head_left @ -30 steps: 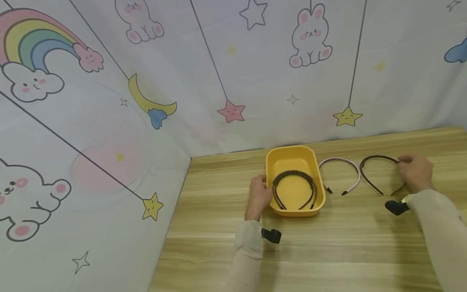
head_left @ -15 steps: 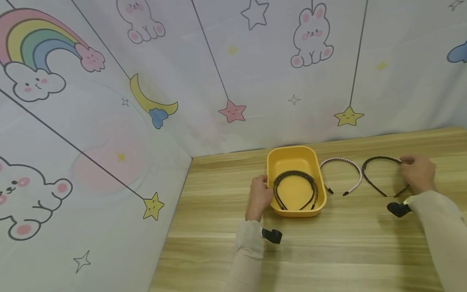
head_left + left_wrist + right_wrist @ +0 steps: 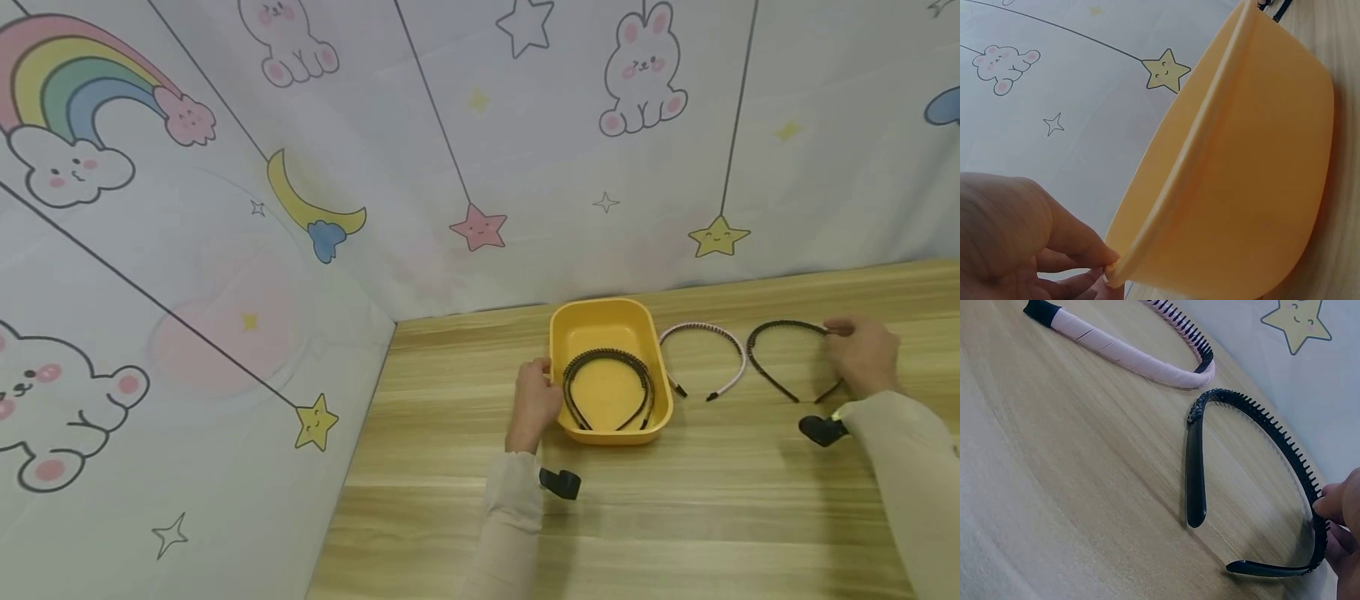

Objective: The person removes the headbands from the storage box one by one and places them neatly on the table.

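My left hand (image 3: 536, 404) pinches the left rim of a yellow plastic tub (image 3: 606, 438); in the left wrist view the thumb and fingers (image 3: 1088, 247) grip the rim's edge. Dark toothed headbands (image 3: 604, 354), seemingly two nested together, lie inside the tub; their exact number is hard to make out. At the right, my right hand (image 3: 864, 354) pinches one side of a black headband (image 3: 783, 323) with comb teeth (image 3: 1285, 444). Between tub and black headband lies a pink headband (image 3: 726, 385) with black tips, lying close beside the black one.
All of this rests on a wood-grain table (image 3: 675, 525). Behind it hangs a white cloth backdrop (image 3: 555, 167) with cartoon prints, and another such wall (image 3: 247, 467) borders the left. A black wrist camera (image 3: 561, 483) sits at the left cuff.
My right hand has shifted slightly right, and the black headband has moved a little with it. The left hand stays on the tub's rim. The head view has drifted slightly.
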`<action>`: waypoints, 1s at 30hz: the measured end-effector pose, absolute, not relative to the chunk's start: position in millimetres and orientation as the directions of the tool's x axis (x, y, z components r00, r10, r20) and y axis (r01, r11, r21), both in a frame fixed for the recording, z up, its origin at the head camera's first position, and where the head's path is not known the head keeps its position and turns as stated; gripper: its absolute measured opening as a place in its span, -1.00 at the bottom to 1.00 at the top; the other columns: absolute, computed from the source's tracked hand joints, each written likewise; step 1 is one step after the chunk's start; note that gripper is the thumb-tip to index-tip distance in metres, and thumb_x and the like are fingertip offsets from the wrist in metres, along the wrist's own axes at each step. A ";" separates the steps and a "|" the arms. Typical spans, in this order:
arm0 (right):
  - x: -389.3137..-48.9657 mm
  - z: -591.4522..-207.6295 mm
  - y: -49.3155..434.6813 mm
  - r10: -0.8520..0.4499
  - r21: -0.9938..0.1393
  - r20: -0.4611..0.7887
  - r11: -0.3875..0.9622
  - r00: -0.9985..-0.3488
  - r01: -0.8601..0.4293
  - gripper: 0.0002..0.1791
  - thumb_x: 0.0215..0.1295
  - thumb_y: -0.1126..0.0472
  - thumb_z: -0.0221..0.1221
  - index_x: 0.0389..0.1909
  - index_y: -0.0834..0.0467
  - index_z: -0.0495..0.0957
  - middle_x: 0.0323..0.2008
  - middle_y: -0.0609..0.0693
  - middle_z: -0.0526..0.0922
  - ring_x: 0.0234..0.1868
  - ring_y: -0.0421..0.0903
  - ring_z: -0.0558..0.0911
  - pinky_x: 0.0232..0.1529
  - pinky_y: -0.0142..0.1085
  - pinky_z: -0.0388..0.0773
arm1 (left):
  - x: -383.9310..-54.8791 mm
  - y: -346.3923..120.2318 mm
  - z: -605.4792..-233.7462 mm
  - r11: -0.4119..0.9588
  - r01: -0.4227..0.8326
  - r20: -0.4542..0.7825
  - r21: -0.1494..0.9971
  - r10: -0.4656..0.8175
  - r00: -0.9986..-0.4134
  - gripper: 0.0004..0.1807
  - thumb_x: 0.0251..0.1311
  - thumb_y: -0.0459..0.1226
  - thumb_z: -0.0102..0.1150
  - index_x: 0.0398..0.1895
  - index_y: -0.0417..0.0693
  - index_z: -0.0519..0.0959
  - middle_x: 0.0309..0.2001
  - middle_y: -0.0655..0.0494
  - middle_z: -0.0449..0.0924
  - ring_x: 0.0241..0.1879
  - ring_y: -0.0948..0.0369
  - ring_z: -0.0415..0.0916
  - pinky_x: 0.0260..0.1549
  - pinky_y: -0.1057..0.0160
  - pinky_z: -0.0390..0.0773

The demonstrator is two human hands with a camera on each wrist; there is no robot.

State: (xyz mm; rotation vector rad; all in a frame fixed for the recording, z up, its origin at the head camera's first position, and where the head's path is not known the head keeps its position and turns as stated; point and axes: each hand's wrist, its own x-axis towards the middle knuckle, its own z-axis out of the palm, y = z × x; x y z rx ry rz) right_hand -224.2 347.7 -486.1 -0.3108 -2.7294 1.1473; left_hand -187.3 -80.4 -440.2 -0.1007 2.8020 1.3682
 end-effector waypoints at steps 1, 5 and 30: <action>-223.8 -485.7 347.2 0.253 -0.719 0.071 0.683 -0.965 0.126 -0.53 0.27 0.34 -0.19 0.11 0.54 0.38 0.04 0.57 0.42 0.08 0.46 0.35 0.10 0.28 0.21 | -187.2 -80.3 -440.1 0.613 -0.068 -0.048 0.787 -0.048 -0.998 -0.42 0.05 -0.58 -0.09 0.25 -0.35 0.38 0.15 -0.18 0.41 -0.06 0.09 0.45 -0.09 0.18 0.53; -221.9 -484.6 345.8 0.250 -0.722 0.063 0.680 -0.966 0.129 -0.53 0.29 0.34 -0.18 0.12 0.54 0.36 0.05 0.57 0.41 0.10 0.46 0.33 0.12 0.29 0.19 | -186.7 -79.6 -438.8 0.611 -0.070 -0.051 0.788 -0.049 -0.997 -0.42 0.05 -0.58 -0.09 0.25 -0.35 0.38 0.16 -0.18 0.41 -0.05 0.09 0.46 -0.09 0.18 0.53; -237.4 -475.1 320.8 0.209 -0.738 0.105 0.671 -0.972 0.065 -0.47 0.35 0.25 -0.16 0.22 0.55 0.25 0.08 0.58 0.37 0.06 0.43 0.39 -0.21 -0.05 0.46 | -186.9 -79.0 -438.1 0.634 -0.081 -0.051 0.769 -0.066 -0.997 -0.43 0.06 -0.56 -0.06 0.24 -0.33 0.39 0.12 -0.16 0.42 -0.06 0.09 0.46 -0.10 0.19 0.53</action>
